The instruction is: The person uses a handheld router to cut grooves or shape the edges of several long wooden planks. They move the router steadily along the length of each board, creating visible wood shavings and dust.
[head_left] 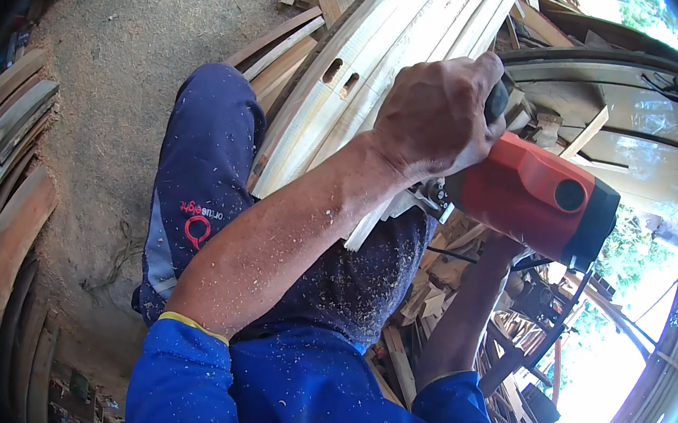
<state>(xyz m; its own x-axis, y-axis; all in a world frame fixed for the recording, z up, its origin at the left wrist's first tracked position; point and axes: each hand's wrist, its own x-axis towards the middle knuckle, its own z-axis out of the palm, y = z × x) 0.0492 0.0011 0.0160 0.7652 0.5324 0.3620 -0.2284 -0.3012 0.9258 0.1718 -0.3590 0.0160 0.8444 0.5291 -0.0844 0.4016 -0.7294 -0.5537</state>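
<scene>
Your left hand (437,123) is clenched round the black top grip of the red power planer (531,195), which sits at the near end of the pale curved planks (411,34); your right hand (501,246) is hidden beneath the tool, so its grip cannot be told. Risk, as a judgement: the planer overhangs the plank end above your blue-trousered knee (212,142); a tip or slip there could gouge the wood, or drop the cutter toward your leg or lower hand.

A red and black power planer (536,195) rests tilted on pale, curved, mortised planks (390,66).
</scene>
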